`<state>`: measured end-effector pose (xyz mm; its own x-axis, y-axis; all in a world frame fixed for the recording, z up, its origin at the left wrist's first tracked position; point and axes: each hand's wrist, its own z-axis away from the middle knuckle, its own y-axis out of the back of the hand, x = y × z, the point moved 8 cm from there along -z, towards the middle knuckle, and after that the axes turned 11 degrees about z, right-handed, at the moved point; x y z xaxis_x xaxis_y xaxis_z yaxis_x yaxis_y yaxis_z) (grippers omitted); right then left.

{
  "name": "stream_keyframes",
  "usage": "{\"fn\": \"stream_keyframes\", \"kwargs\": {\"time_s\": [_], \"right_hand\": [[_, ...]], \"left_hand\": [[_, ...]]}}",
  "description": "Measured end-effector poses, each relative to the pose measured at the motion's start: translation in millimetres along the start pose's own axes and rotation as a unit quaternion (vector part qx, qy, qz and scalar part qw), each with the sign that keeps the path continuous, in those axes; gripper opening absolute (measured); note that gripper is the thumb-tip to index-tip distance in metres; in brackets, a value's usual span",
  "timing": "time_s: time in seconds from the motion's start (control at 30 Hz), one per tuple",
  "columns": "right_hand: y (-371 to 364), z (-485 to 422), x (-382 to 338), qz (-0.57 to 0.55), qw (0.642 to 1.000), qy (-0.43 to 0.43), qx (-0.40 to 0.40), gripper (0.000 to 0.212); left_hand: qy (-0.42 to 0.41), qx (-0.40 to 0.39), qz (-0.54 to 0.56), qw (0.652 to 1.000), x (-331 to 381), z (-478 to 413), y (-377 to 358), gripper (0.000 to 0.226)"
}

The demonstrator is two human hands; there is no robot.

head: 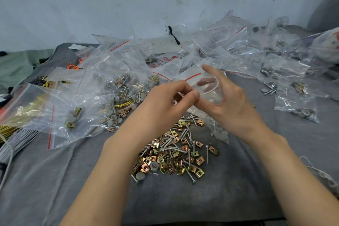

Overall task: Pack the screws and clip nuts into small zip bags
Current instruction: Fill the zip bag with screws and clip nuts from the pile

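Two bare arms reach in from the bottom. The left hand pinches the edge of a small clear zip bag with a red line. The right hand holds the other side of it, with its fingers curled round the bag and one finger showing through the plastic. The bag is up in the air between both hands. Right under it sits a pile of gold clip nuts and silver screws on the grey bench. Many filled clear bags lie further back, near a pale wall.
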<state>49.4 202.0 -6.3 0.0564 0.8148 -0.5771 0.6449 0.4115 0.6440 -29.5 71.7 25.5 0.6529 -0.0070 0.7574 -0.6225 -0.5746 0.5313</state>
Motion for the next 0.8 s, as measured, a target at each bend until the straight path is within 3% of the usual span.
{"fn": "stream_keyframes", "kwargs": {"time_s": [0.27, 0.47, 0.6, 0.8], "right_hand": [[0.2, -0.3, 1.3, 0.008, 1.000, -0.002, 0.018, 0.083], [5.2, -2.9, 8.4, 0.006, 0.999, -0.010, 0.035, 0.080], [4.3, -2.1, 8.7, 0.020, 0.999, -0.011, 0.025, 0.082], [4.8, -2.1, 9.4, 0.019, 0.999, -0.015, 0.028, 0.081]], "left_hand": [[-0.002, 0.004, 0.009, 1.000, -0.6, 1.7, 2.2, 0.017], [0.017, 0.087, 0.074, 0.993, -14.7, 6.2, 32.4, 0.020], [0.072, 0.086, -0.018, 0.994, -40.5, 13.0, 49.1, 0.018], [0.155, -0.026, -0.163, 0.974, -75.3, 26.4, 32.5, 0.024]]}}
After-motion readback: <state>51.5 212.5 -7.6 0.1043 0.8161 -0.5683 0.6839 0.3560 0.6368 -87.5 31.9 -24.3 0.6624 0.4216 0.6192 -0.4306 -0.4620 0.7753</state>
